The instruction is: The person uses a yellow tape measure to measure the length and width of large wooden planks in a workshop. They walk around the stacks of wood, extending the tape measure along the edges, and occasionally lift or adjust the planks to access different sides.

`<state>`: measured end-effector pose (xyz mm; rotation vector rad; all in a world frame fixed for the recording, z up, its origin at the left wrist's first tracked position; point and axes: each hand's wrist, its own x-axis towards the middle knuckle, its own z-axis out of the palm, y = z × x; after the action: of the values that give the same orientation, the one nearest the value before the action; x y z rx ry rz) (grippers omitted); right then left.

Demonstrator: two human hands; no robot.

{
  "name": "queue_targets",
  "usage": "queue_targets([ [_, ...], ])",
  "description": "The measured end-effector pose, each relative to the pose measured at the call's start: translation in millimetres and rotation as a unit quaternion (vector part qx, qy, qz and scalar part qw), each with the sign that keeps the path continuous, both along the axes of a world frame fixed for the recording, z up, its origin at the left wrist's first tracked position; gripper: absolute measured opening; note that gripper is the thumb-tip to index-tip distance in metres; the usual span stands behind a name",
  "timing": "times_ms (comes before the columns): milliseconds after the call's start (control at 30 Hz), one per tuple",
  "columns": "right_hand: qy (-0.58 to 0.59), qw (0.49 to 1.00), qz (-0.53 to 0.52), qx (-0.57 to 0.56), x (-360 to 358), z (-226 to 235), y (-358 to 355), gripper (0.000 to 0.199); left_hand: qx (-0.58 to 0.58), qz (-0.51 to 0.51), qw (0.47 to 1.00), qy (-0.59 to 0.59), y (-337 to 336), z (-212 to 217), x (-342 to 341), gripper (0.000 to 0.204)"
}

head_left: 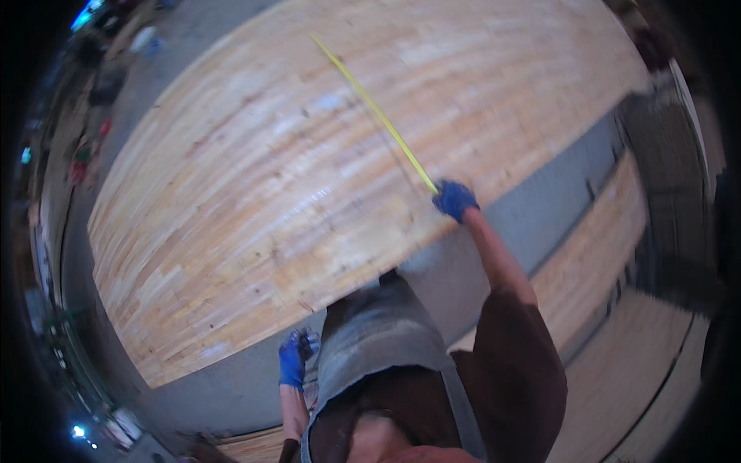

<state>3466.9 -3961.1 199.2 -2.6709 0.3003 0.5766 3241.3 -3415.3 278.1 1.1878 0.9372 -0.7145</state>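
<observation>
A yellow tape measure (370,104) stretches out from my right hand (455,201), which wears a blue glove and is closed round its near end. The blade runs straight towards the far left, over a large pale wooden panel (255,208) made of many joined strips. A thin shadow lies along part of the blade. The tape's case is hidden in my grip. My left hand (296,357), also in a blue glove, hangs beside my grey apron near the panel's front edge. Its fingers are loosely bent and a little apart, with nothing visible in them.
Grey floor (532,224) shows between the panel and a lower stack of wooden boards (590,258) on the right. More boards (625,370) lie at the lower right. Blurred clutter (85,154) lines the left side.
</observation>
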Motion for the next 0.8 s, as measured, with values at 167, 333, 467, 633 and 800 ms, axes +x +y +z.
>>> queue_targets([
  [167, 0.069, 0.997, -0.036, -0.001, -65.6, 45.1, -13.1, 0.032, 0.001, 0.006, 0.996, 0.089, -13.8, 0.3, -9.2, 0.048],
  [333, 0.062, 0.995, -0.069, 0.022, -135.4, 19.8, -28.5, 0.032, 0.032, -0.124, 0.987, 0.092, -16.7, 0.3, -2.3, 0.05],
  [467, 0.034, 0.995, -0.092, 0.036, -145.7, -0.9, -27.6, 0.031, 0.087, -0.182, 0.977, 0.065, -19.8, 16.3, 19.1, 0.051],
  [633, 0.02, 0.993, -0.103, 0.05, -150.2, -11.5, -28.6, 0.029, 0.12, -0.201, 0.97, 0.068, -11.7, 28.3, 22.7, 0.053],
  [800, 0.009, 0.992, -0.092, 0.09, -151.0, -17.2, -34.9, 0.032, 0.133, -0.215, 0.962, 0.1, -14.1, 33.2, 6.5, 0.054],
])
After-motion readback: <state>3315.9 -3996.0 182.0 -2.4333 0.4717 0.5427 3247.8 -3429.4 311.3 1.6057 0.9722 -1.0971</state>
